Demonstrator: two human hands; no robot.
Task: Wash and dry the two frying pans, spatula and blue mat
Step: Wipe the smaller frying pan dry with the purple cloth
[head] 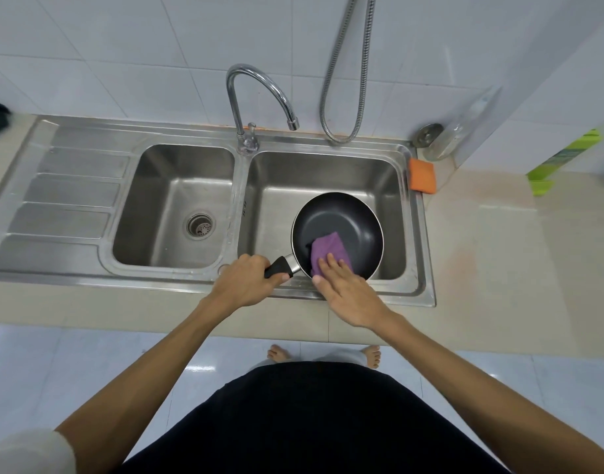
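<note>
1. Your left hand (245, 282) is gripping the frying pan (341, 217) by its handle (278, 266), keeping it in the basin below and right of the tap (247, 142). If that handle is wet, it could be twisting loose.
2. Your right hand (345, 292) is pressing the purple cloth (329, 249) with straight fingers, clutching nothing, on the pan's side farthest from the tap. Pushing hard there risks tipping the pan or sliding the cloth out.

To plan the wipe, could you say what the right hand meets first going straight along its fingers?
The right hand, resting on the purple cloth, would probably reach the frying pan at its left inner wall first.
</note>
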